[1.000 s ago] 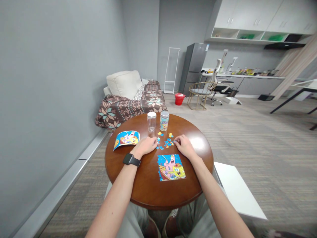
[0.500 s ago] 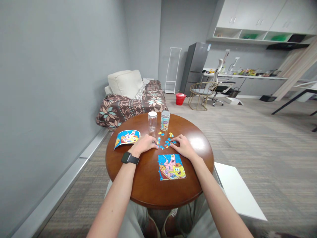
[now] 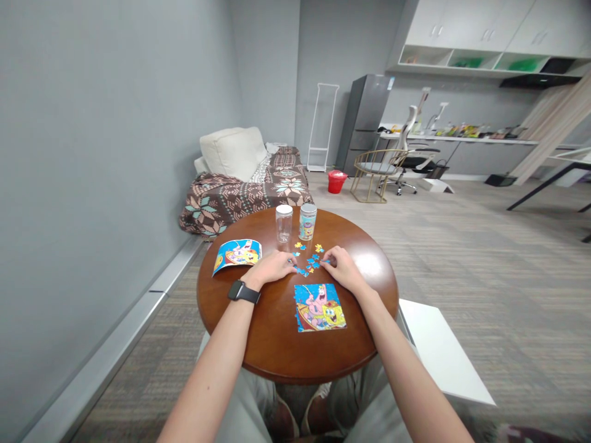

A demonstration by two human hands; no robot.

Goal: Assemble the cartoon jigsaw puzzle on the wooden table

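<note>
On the round wooden table (image 3: 277, 344), loose jigsaw puzzle pieces (image 3: 313, 261), blue and yellow, lie scattered between my hands. My left hand (image 3: 276, 266), with a black watch at the wrist, rests at their left side; its thumb and finger close around a blue piece, partly hidden. At the right edge of the pile, my right hand (image 3: 342, 268) pinches another blue piece between its fingertips. Nearer to me lies a joined puzzle (image 3: 320, 307) of cartoon figures in a boat, its left edge still showing tabs. A curled picture sheet (image 3: 236, 255) with the same scene is left of my left hand.
Behind the pieces stand a clear jar (image 3: 284, 224) with a white lid and a printed jar (image 3: 307, 223) with a silvery lid. A covered sofa (image 3: 249, 184) is beyond the table. A white bench-like surface (image 3: 443, 344) stands at the right.
My right hand has drawn slightly right, its fingers closer together and off the middle of the pieces. Some blue pieces by my left hand have shifted closer together. The view tilts slightly.
</note>
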